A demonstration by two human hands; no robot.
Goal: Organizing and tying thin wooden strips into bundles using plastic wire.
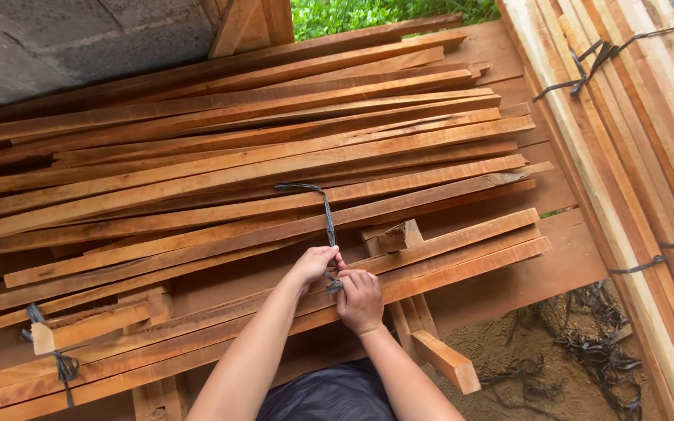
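Between both hands, head view: a dark plastic strap (327, 214) is pinched at its lower end. Left hand (315, 263) closed w/ thumb & fingers tight on the strap just above the knot area; right hand (360, 300) closed below it, fingers curled round the tail end. Both grips shut, nothing else held.

Up from the grip the strap runs taut, then bends left over the top planks, so it lies across the loose stack of reddish wood slats (259, 156). Directly under the grip: the front slats of that stack. Left & lower from the grip, a short bundle already bound w/ a similar strap (64, 365). Right of the grip, well apart, a tall stack of paler boards (641, 156) w/ straps on it. Below-right, scrap straps on sandy ground (602, 351).

Judgement: to do this well, keep tension even on both ends, hold the left pinch close to the crossing point so no slack creeps in, pull in line w/ the strap, not sideways; watch splinters at slat edges.
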